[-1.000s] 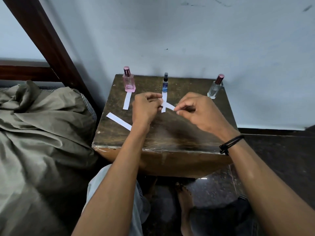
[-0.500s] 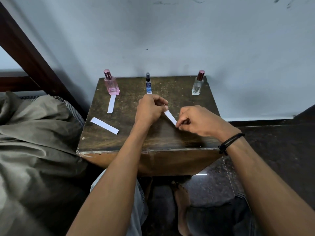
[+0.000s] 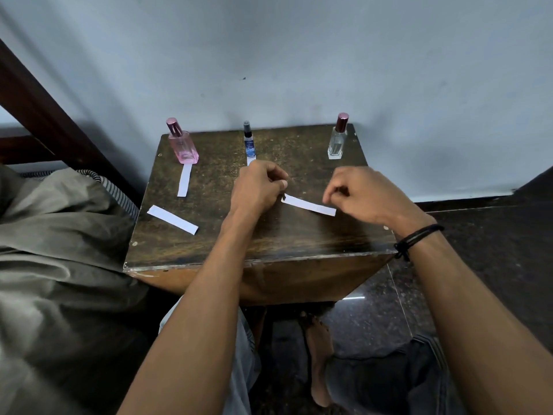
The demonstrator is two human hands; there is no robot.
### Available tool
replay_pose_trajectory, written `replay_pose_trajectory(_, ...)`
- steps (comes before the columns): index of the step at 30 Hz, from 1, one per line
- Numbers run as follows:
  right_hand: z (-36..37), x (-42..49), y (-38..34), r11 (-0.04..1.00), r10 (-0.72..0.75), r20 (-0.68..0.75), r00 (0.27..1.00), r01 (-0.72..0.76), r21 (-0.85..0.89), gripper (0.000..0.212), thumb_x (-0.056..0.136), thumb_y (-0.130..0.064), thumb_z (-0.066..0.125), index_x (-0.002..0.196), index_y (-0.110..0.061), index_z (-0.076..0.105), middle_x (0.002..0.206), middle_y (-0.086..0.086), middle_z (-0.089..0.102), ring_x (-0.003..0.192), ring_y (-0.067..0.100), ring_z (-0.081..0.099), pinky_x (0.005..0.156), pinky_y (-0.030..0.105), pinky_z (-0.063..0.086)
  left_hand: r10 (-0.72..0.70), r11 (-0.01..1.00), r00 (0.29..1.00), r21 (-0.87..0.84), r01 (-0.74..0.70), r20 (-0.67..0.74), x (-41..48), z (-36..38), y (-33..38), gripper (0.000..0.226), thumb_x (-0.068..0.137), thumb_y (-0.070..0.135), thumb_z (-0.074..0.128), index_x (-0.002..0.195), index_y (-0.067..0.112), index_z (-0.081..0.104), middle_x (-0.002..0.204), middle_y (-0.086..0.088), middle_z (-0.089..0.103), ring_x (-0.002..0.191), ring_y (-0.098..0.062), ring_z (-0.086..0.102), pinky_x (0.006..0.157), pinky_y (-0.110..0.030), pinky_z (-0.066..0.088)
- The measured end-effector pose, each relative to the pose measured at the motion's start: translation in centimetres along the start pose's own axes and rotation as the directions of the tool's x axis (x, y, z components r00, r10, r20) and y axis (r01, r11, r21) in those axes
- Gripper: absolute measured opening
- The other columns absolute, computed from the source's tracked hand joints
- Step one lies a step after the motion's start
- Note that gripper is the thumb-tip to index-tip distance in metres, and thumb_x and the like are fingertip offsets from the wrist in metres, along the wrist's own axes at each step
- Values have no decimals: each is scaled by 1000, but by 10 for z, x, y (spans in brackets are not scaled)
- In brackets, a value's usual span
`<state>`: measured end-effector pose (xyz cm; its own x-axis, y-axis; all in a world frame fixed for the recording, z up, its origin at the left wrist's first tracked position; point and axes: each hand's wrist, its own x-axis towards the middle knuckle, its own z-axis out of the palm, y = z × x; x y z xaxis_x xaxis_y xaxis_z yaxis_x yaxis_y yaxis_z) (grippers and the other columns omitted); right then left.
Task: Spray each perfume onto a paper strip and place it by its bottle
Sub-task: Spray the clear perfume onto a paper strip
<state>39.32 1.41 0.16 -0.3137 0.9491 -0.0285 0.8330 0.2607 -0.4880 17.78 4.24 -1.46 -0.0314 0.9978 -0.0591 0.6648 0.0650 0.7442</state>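
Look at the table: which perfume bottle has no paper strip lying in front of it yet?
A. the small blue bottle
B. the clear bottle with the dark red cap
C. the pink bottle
B: the clear bottle has only bare table before it, while strips lie in front of the pink bottle and the blue bottle.

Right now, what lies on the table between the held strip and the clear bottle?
Nothing: in the head view, bare tabletop separates the held strip from the clear bottle.
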Motion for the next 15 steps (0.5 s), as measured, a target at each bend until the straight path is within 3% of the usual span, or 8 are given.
replay_pose_trajectory(2, -4, 2, 8, 993, 118, -142, 983, -114, 40, 27, 90, -13, 61, 75, -31, 74, 83, -21, 61, 70, -2, 54, 60, 20, 33, -7, 1000, 999, -30, 6, -31, 1, -4, 0, 14, 87, 18, 76, 86, 31, 75, 75, 17, 66, 72, 2, 65, 78, -28, 57)
replay_pose_trajectory(5, -6, 8, 16, 970, 227, -155, 961, -209, 123, 22, 90, -18, 65, 74, -30, 74, 87, -18, 67, 75, 1, 58, 62, 19, 36, -27, 999, 999, -29, 26, -36, 0, -7, 2, 13, 86, 17, 77, 86, 31, 75, 79, 16, 68, 83, -11, 70, 86, -35, 58)
replay_pose_trajectory(9, -5, 12, 25, 941, 316, -241, 918, -270, 206, 19, 89, -19, 69, 75, -31, 72, 82, -21, 67, 79, -2, 60, 62, 15, 37, -74, 997, 997, 29, 74, 18, -2, -6, 4, 10, 82, 22, 80, 84, 30, 75, 80, 14, 71, 87, -10, 68, 81, -27, 50)
replay_pose_trajectory(12, 3, 14, 34, 894, 419, -339, 842, -318, 317, 10, 86, -21, 74, 85, -30, 72, 84, -18, 67, 79, -2, 59, 61, 16, 37, -115, 990, 988, 87, 107, 100, -3, -4, 6, 14, 79, 23, 84, 79, 30, 72, 80, 15, 70, 91, -10, 66, 79, -24, 42)
replay_pose_trajectory(15, 14, 23, 37, 843, 484, -381, 788, -303, 445, 22, 85, -26, 79, 104, -28, 69, 99, -11, 68, 85, -1, 60, 68, 18, 43, -126, 987, 984, 113, 112, 123, -4, -1, 6, 13, 79, 19, 83, 82, 26, 73, 82, 12, 71, 93, -12, 66, 82, -25, 45)
